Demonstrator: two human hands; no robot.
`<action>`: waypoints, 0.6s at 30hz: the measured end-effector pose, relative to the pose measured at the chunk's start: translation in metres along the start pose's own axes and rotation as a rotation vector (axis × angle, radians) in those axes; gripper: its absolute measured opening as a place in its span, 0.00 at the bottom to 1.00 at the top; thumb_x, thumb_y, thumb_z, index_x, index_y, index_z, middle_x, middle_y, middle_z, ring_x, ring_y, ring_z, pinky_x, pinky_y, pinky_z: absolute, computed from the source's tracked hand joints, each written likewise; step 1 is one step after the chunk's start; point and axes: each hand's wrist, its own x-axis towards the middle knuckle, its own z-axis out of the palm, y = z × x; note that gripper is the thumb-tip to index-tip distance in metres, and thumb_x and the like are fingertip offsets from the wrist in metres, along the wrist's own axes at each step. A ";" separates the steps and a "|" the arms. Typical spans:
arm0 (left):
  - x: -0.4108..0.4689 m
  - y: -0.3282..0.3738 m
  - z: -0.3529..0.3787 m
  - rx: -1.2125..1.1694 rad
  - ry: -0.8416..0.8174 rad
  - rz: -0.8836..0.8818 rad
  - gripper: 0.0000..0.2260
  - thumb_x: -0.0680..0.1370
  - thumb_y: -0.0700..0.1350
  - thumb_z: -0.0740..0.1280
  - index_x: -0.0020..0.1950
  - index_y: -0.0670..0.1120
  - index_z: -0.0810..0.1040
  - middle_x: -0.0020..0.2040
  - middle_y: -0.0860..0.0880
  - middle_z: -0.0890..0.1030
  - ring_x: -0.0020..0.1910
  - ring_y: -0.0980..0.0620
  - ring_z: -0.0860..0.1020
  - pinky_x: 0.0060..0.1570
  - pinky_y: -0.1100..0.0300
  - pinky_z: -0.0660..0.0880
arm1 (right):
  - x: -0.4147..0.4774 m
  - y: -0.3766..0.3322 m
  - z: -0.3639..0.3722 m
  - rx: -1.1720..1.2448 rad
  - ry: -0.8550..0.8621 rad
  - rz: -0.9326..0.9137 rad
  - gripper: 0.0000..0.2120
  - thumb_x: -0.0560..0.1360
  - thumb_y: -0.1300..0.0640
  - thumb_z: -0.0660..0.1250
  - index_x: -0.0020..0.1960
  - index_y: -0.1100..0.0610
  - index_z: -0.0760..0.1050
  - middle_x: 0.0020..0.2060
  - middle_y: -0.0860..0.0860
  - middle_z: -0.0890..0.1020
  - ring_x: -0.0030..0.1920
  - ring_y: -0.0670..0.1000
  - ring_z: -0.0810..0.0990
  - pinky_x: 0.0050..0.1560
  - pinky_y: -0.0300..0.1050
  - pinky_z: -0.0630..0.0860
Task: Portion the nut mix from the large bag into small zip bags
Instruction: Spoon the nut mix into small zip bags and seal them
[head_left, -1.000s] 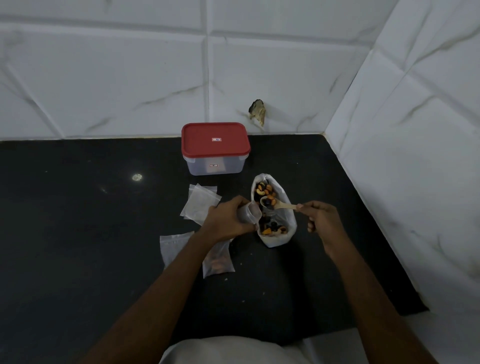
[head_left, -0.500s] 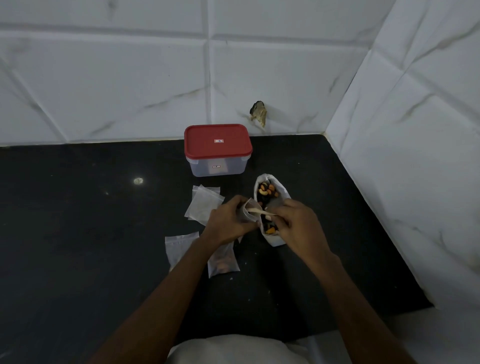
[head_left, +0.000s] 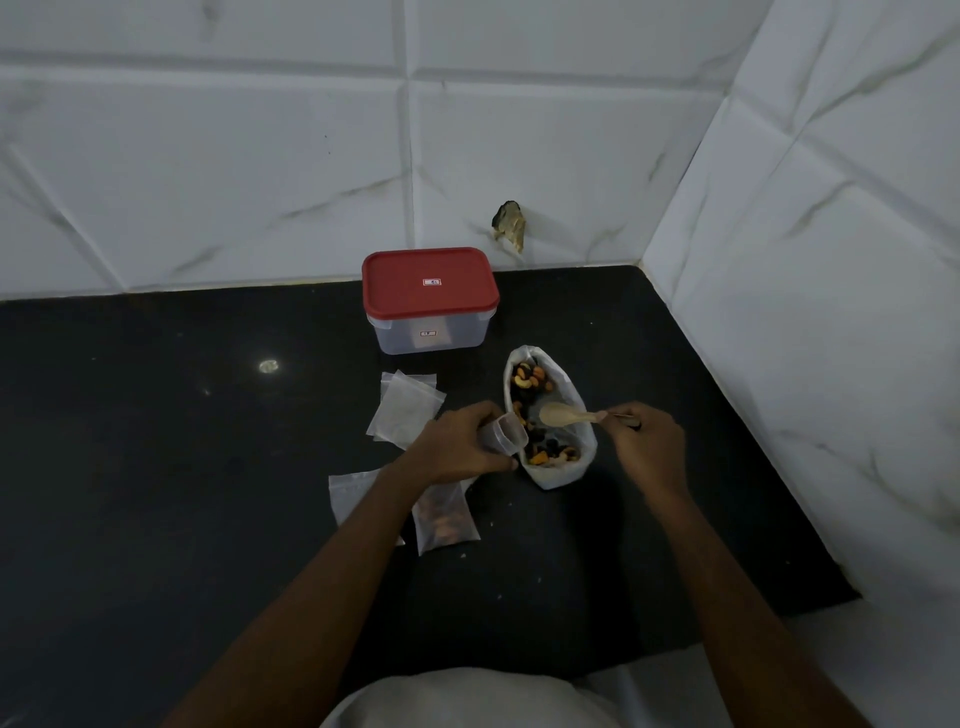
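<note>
The large white bag (head_left: 563, 470) lies open on the black counter (head_left: 156, 467), showing cashews and dark nut mix (head_left: 530, 382). My left hand (head_left: 457, 441) grips a small clear zip bag (head_left: 506, 434), its mouth held open toward the large bag. My right hand (head_left: 647, 441) pinches the handle of a small wooden spoon (head_left: 563, 414), whose bowl hovers over the nut mix and looks empty. A filled small zip bag (head_left: 444, 514) lies under my left forearm.
A clear container with a red lid (head_left: 430, 291) stands behind by the tiled wall. Empty zip bags (head_left: 405, 413) lie left of my left hand, another empty bag (head_left: 353, 496) nearer me. Crumbs dot the counter. A tiled side wall (head_left: 805, 312) closes the right.
My right hand has drawn the spoon back from the small bag's mouth to the right, over the large bag. My left hand still holds the small bag open.
</note>
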 end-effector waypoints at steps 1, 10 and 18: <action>0.000 0.002 0.001 0.012 -0.018 0.009 0.24 0.70 0.51 0.76 0.64 0.52 0.73 0.57 0.54 0.77 0.56 0.55 0.76 0.59 0.50 0.76 | 0.000 0.001 0.000 -0.057 -0.010 -0.014 0.05 0.78 0.55 0.67 0.48 0.53 0.82 0.39 0.46 0.81 0.42 0.46 0.79 0.40 0.38 0.69; 0.000 0.006 0.006 0.049 -0.067 0.028 0.25 0.71 0.52 0.75 0.66 0.52 0.72 0.59 0.52 0.77 0.55 0.55 0.75 0.59 0.53 0.74 | 0.001 -0.003 0.011 -0.106 -0.160 -0.002 0.07 0.79 0.56 0.65 0.48 0.54 0.82 0.42 0.49 0.82 0.43 0.47 0.79 0.44 0.42 0.75; -0.002 0.006 0.006 0.016 -0.079 0.029 0.25 0.72 0.50 0.75 0.67 0.50 0.71 0.61 0.51 0.76 0.55 0.57 0.73 0.56 0.59 0.72 | -0.004 0.006 0.014 0.452 -0.173 0.474 0.04 0.74 0.59 0.71 0.47 0.59 0.82 0.37 0.54 0.79 0.33 0.48 0.73 0.34 0.41 0.73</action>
